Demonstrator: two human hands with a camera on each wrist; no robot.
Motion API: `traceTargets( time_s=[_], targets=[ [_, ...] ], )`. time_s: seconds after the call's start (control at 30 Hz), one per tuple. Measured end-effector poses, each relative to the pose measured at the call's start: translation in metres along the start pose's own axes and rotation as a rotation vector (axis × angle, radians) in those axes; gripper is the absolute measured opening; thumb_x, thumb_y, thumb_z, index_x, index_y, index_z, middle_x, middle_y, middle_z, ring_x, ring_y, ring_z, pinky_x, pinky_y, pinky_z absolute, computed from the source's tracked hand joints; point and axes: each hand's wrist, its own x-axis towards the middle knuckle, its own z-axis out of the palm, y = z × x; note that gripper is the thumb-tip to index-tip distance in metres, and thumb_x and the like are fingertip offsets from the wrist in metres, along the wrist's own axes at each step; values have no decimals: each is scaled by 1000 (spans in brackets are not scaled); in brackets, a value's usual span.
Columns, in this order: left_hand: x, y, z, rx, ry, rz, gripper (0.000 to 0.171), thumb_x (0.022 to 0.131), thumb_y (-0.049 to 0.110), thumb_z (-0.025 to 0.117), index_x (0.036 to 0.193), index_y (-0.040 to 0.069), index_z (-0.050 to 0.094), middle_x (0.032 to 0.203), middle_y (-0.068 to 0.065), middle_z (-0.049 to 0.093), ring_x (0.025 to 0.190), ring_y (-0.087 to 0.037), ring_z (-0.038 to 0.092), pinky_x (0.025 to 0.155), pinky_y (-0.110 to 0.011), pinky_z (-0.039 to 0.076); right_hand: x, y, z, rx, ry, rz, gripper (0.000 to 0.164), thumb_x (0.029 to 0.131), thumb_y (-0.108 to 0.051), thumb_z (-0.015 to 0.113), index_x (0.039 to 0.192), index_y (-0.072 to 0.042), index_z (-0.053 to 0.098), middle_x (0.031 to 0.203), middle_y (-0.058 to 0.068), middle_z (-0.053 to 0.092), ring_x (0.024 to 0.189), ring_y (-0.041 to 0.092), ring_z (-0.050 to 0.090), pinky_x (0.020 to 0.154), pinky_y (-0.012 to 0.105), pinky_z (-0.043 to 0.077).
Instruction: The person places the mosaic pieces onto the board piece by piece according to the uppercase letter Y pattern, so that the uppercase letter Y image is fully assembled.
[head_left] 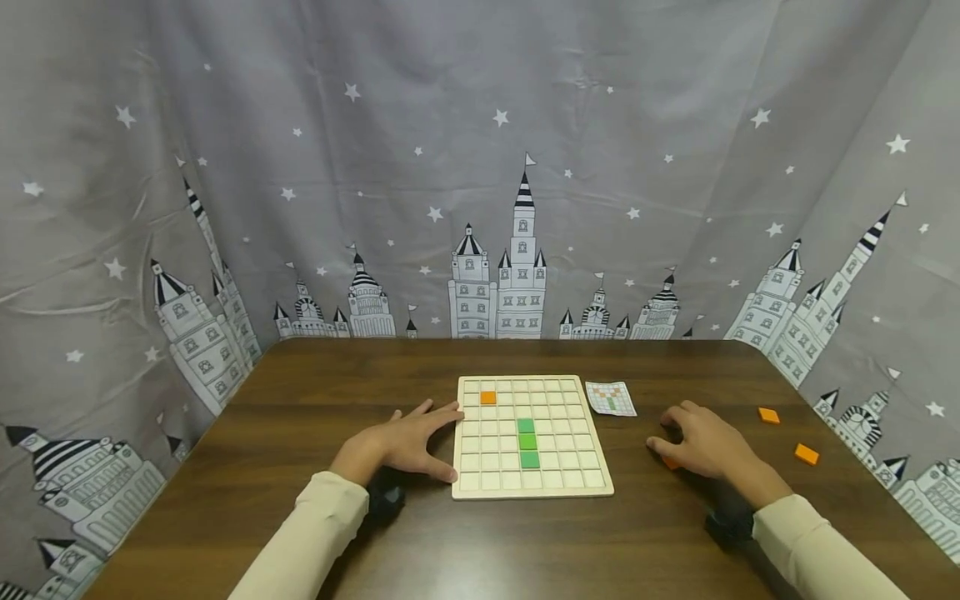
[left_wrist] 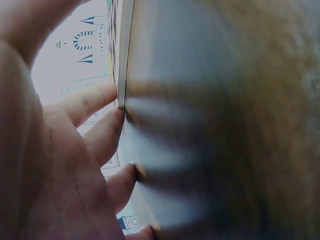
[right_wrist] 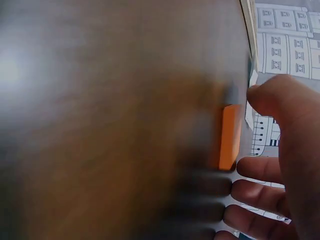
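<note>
A pale square grid board (head_left: 491, 481) lies on the wooden table. Three green tiles (head_left: 528, 442) form a column near its middle, and one orange tile (head_left: 488, 398) sits at its upper left. My left hand (head_left: 408, 440), fingers spread, rests along the board's left edge, with the thumb by the lower corner. To the right of the board, my right hand (head_left: 705, 442) is low over the table at another orange tile (right_wrist: 228, 137). That tile lies between the thumb and the other fingers, and the right wrist view shows gaps on both sides of it.
Two more orange tiles lie farther right, one toward the back (head_left: 768, 415) and one nearer the table's right edge (head_left: 807, 454). A small paper card (head_left: 611, 399) with a coloured grid pattern is beside the board's upper right corner. A grey castle-print curtain (head_left: 390, 200) hangs behind the table.
</note>
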Motion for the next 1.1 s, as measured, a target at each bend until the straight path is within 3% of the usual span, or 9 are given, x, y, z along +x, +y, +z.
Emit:
traceTargets(
  time_s=[0.33,0.63,0.97,1.1],
  targets=[
    [-3,-1,0,-10,4,-4,98,79,57,80,158,18,37,167,-4,21,151,-43,7,108,-78,5,-19,7,-1,-5,47,-14,37,84,-37,80,100,-6,70,95,4,62,84,26,64,72,48,55],
    [-2,0,-1,-11,7,6,97,80,56,80,158,17,37,167,-6,21,151,-45,8,106,-79,6,-28,17,-6,10,34,0,32,83,-34,81,92,-7,66,87,1,59,76,18,58,69,44,52],
    [-3,0,-1,-5,4,-3,97,80,56,80,158,18,37,167,-5,21,151,-44,8,107,-78,6,-25,28,-34,69,-186,59,34,83,-31,82,82,-9,57,74,-2,52,65,16,47,58,35,41],
    [-2,0,0,-4,8,-5,97,79,57,80,158,19,38,167,-5,22,151,-44,8,107,-78,7,-23,27,-39,98,-227,55,30,82,-26,82,80,-9,57,72,-3,53,64,15,47,58,34,41]
  ],
)
